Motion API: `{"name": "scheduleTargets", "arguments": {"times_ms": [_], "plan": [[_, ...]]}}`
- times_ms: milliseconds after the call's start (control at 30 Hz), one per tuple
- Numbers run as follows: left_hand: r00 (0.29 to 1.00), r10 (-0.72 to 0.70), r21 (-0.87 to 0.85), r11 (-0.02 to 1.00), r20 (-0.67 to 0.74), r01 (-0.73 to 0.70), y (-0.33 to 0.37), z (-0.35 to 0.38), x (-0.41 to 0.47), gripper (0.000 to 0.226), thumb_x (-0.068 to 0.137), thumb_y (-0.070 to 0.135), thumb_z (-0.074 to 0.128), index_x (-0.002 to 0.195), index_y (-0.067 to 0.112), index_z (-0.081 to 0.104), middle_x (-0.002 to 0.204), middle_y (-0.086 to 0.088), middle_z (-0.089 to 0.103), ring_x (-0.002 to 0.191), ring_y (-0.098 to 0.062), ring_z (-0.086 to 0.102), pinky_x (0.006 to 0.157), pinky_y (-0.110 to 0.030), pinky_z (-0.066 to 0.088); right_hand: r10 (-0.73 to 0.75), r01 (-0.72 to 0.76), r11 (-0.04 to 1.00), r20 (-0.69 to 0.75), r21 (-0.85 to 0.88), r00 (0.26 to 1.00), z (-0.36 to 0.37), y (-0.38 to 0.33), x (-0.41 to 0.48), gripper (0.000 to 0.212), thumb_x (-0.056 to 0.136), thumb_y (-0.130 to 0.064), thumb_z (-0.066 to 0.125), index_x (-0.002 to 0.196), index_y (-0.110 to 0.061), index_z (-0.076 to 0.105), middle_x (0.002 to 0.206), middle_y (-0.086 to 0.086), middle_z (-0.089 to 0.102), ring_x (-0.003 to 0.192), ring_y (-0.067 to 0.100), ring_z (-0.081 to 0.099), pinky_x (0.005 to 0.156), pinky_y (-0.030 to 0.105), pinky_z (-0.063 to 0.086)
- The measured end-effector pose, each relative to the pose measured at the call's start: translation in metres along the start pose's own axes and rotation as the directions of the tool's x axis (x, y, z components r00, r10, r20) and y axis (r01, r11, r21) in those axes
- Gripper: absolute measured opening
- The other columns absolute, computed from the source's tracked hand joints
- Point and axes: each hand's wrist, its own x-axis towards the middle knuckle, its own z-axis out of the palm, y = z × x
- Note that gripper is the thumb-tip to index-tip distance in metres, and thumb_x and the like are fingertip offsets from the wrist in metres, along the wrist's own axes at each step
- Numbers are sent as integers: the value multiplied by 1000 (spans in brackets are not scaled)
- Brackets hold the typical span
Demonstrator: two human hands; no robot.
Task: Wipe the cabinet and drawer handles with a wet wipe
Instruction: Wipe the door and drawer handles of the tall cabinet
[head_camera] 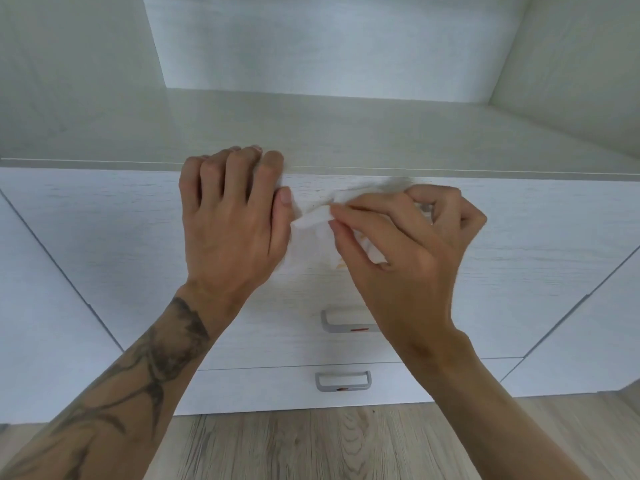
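White, damp-looking tissue is what I have between my hands: the wet wipe (pixel 313 230) is stretched in front of the top drawer front (pixel 519 237), with an orange-brown smudge on its lower fold. My left hand (pixel 228 223) pinches one edge between thumb and forefinger, the other fingers curled up toward the lip of the counter ledge (pixel 381 133). My right hand (pixel 408 244) grips the other end, thumb and forefinger nipped on the cloth and the remaining fingers folded in — so both hands are closed on the wipe, neither free.

I judge this as a refolding step, not a wiping stroke: the wipe is being opened or turned, probably to bring up a cleaner face. A sliver of grey shows behind my right knuckles; it may be the top drawer's handle, but I cannot tell.

Below, the middle handle (pixel 346 322) and the lower handle (pixel 343 381) are both grey loops, each with a small red mark on its bottom bar — apparently not yet wiped. The wood-look floor (pixel 311 445) lies under them.

Next I would want the wipe bunched into one hand with a clean side out, then brought down and wrapped around the middle handle's bar, rubbing along it over the red spot.
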Motion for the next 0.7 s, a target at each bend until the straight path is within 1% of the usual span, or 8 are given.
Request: {"name": "scheduleTargets", "arguments": {"times_ms": [67, 200, 267, 333, 433, 500, 600, 700], "plan": [[1000, 1, 3, 1000, 4, -1, 1, -1, 1, 35, 109, 27, 38, 127, 7, 61, 122, -16, 62, 110, -34, 51, 101, -50, 36, -10, 10, 999, -1, 37, 1000, -10, 11, -6, 8, 97, -28, 81, 91, -24, 85, 102, -15, 79, 105, 23, 58, 90, 46, 35], [1000, 1, 14, 1000, 10, -1, 2, -2, 1, 37, 110, 27, 37, 127, 7, 62, 122, -16, 63, 109, -34, 51, 101, -50, 36, 14, -15, 999, 15, 37, 1000, -28, 41, -12, 5, 96, -23, 82, 95, -18, 84, 108, -16, 71, 107, 25, 53, 75, 61, 46], [1000, -4, 11, 1000, 14, 4, 2, -3, 1, 37, 110, 28, 37, 127, 7, 62, 122, -16, 63, 109, -33, 51, 101, -50, 36, 36, -36, 999, 16, 20, 999, -36, 49, -14, 4, 96, -22, 82, 97, -18, 84, 108, -16, 70, 107, 26, 52, 72, 65, 46], [1000, -8, 11, 1000, 16, 8, 2, -3, 1, 37, 110, 27, 37, 128, 7, 61, 122, -16, 63, 110, -33, 50, 102, -50, 36, 36, -37, 999, 15, 30, 999, -33, 45, -12, 4, 96, -23, 82, 95, -19, 84, 108, -16, 71, 108, 26, 51, 76, 63, 46], [1000, -12, 5, 1000, 13, 12, 3, -4, 2, 35, 109, 26, 38, 127, 7, 61, 122, -16, 63, 110, -34, 50, 103, -49, 34, 13, -16, 996, 36, 86, 999, -16, 21, -7, 8, 97, -26, 81, 92, -23, 85, 106, -15, 77, 108, 23, 53, 89, 49, 37], [1000, -11, -1, 1000, 12, 11, 3, -4, 1, 34, 109, 25, 39, 127, 6, 61, 123, -16, 62, 110, -34, 49, 103, -49, 34, -22, 17, 994, 47, 105, 999, -10, 17, -5, 10, 99, -26, 79, 92, -23, 86, 105, -14, 79, 107, 22, 54, 90, 44, 34], [1000, -10, -10, 1000, 27, 10, 2, -4, 1, 35, 110, 26, 37, 128, 6, 59, 123, -17, 61, 111, -34, 48, 103, -51, 35, -36, 35, 995, 17, 89, 999, -22, 38, -8, 6, 96, -21, 82, 93, -19, 85, 106, -9, 79, 102, 28, 58, 83, 50, 42], [999, -14, -10, 1000, 32, 15, 3, -5, 1, 35, 110, 27, 38, 128, 6, 58, 123, -17, 60, 111, -34, 47, 102, -52, 35, 26, -27, 998, 16, 51, 1000, -40, 64, -15, 3, 95, -15, 82, 96, -13, 84, 105, -5, 76, 96, 34, 60, 74, 56, 47]]}}
